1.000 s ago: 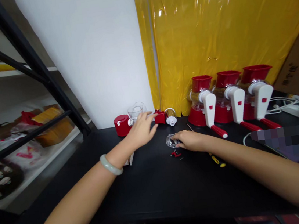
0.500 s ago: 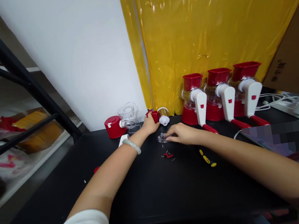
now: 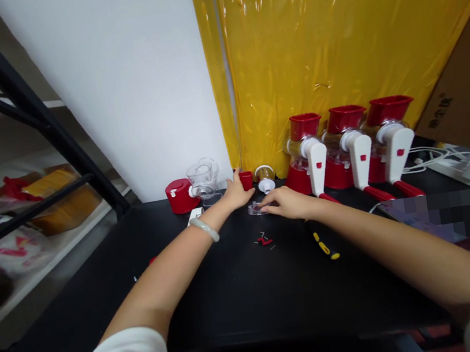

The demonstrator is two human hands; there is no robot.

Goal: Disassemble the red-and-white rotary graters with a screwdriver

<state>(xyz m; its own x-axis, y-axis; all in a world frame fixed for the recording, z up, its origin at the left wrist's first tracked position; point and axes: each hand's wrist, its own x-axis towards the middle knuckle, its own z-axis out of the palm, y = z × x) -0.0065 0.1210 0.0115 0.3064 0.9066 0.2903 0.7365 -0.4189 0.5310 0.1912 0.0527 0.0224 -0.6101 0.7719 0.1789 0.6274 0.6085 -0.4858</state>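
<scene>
Clear plastic part is lying at twelve o'clock on the desk, likely light, stiff, slippery; my right fingers are sensibly pinching its three-o'clock edge. My left fingers are touching the red hopper, grip unclear.

The left hand blocks part of a red part, so its grip is hidden. The right hand covers one edge of a clear plastic part. Nearer the viewer than both hands, thin slivers are too small to identify. Pixelation masks an area right of the right hand.
</scene>
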